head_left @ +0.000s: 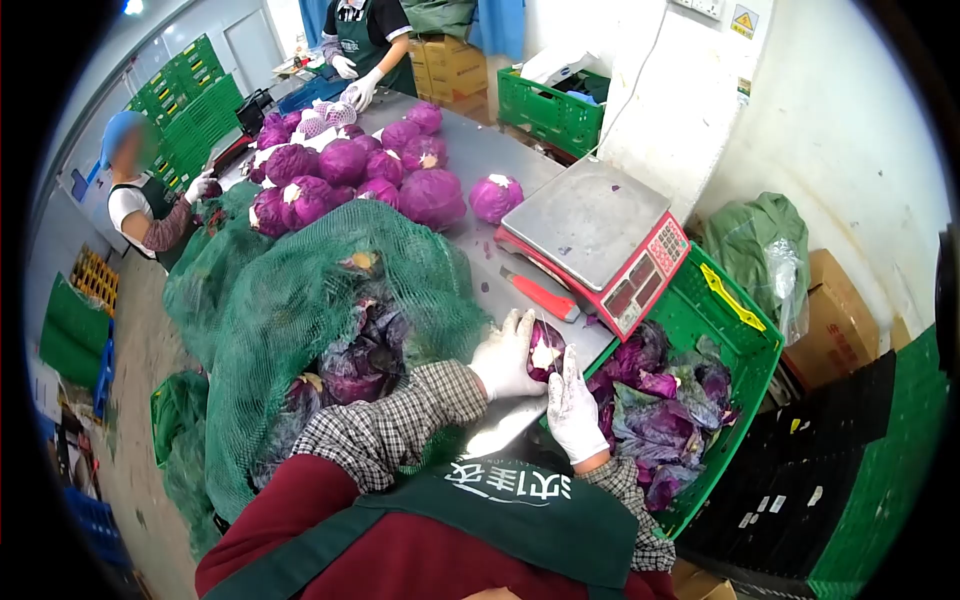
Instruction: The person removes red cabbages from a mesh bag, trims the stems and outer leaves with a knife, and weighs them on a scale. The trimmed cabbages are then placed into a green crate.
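Observation:
Between my two white-gloved hands is a small red cabbage (545, 350), its pale cut stem facing up toward me. My left hand (508, 358) wraps the cabbage from the left side, fingers closed on it. My right hand (576, 410) presses against its right side, fingers pointing up along it. Just beyond my hands, an orange-handled knife (541, 295) lies on the metal table (490, 265). Close by on the left, a green mesh sack (300, 290) gapes open, with dark red cabbages (352, 372) inside.
A red digital scale (590, 225) stands on the table's right side. Below it, a green crate (752, 350) holds loose cabbage leaves (660, 425). Several trimmed cabbages (340, 165) are piled at the far end. One co-worker (375, 45) stands behind them, another person (150, 195) at left.

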`<state>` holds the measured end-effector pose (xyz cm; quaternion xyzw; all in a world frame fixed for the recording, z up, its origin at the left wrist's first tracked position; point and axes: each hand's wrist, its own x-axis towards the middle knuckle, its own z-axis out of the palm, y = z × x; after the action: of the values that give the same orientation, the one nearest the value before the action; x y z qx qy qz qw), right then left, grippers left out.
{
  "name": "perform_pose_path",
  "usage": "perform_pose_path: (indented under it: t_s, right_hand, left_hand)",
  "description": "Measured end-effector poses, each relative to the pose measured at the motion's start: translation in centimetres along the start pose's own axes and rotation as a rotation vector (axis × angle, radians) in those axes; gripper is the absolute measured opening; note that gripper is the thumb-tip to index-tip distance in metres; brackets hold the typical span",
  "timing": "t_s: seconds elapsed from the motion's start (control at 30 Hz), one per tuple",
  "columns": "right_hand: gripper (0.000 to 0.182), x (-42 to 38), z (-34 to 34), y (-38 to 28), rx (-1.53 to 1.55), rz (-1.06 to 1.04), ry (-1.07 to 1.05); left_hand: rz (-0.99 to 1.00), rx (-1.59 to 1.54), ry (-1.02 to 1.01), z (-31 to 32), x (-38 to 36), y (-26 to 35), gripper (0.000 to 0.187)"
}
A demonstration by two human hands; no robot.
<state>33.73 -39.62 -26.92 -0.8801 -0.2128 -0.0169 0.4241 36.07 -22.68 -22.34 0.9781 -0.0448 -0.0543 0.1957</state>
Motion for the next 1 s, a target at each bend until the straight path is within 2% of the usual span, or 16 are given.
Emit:
perform_pose_path:
  t_s: [0.1,0.17,0.2,0.23,0.27,0.37,0.47,0.53,0.6,0.63,0.7,0.77,0.83,0.9,0.97,1.0]
  right_hand:
    - [0.055,0.9,0.1,-0.1,-0.119,0.040,-0.004]
    - [0.053,1.8,-0.3,-0.1,-0.125,0.076,-0.025]
    - [0.049,2.3,-0.9,-0.8,-0.086,0.109,-0.034]
    - [0.043,2.6,-0.6,-0.2,-0.079,0.038,0.063]
    - [0.037,3.3,-0.2,1.4,-0.147,-0.005,0.121]
    - [0.032,3.7,1.0,6.3,-0.233,-0.185,0.155]
    - [0.038,4.0,0.1,6.2,0.001,0.097,0.167]
    - [0.042,2.9,1.0,7.7,-0.007,-0.014,0.143]
    - [0.040,1.8,0.3,2.9,0.102,0.103,0.112]
    - [0.042,1.0,0.9,4.2,-0.218,-0.203,0.079]
    - [0.033,0.1,1.1,2.0,-0.200,-0.213,0.018]
    - [0.024,-0.4,1.7,0.8,-0.575,-0.472,0.414]
    - [0.028,-1.4,0.9,3.5,0.659,0.325,0.090]
    - [0.035,-1.8,-1.1,3.8,0.945,0.409,0.379]
    - [0.027,-2.4,-3.7,5.7,1.016,0.574,0.637]
    - [0.026,-3.3,-5.5,7.6,0.900,0.603,0.610]
  left_hand:
    - [0.013,-0.095,0.031,1.1,0.3,-0.1,0.114]
    - [0.029,0.092,0.054,-0.5,-0.3,1.1,0.109]
    - [0.001,0.115,0.067,-0.6,-0.6,1.4,0.095]
    - [-0.041,0.116,-0.097,-2.3,-0.6,2.1,0.107]
    - [-0.047,0.117,0.032,-0.9,-0.9,2.1,0.107]
    - [-0.031,0.036,0.022,-0.5,-1.0,1.4,0.108]
    - [-0.044,-0.045,0.066,0.5,-1.5,0.1,0.112]
    - [-0.010,-0.172,0.068,0.9,-2.0,-1.7,0.116]
    - [0.071,-0.318,0.099,0.4,-3.5,-3.5,0.117]
    - [-0.008,-0.516,0.005,-0.6,-3.9,-3.9,0.115]
    - [-0.021,-1.002,-0.173,1.8,-1.7,-6.4,0.116]
    - [-0.042,-1.140,-0.184,-2.2,-3.3,-4.3,0.118]
    - [-0.250,-0.933,-0.098,-3.0,-4.3,-3.3,0.119]
    - [-0.198,-0.785,-0.079,-0.8,-3.6,-5.1,0.122]
    - [-0.146,-0.776,-0.096,0.4,-3.4,-6.0,0.122]
    - [-0.147,-0.765,-0.107,0.1,-3.2,-5.9,0.121]
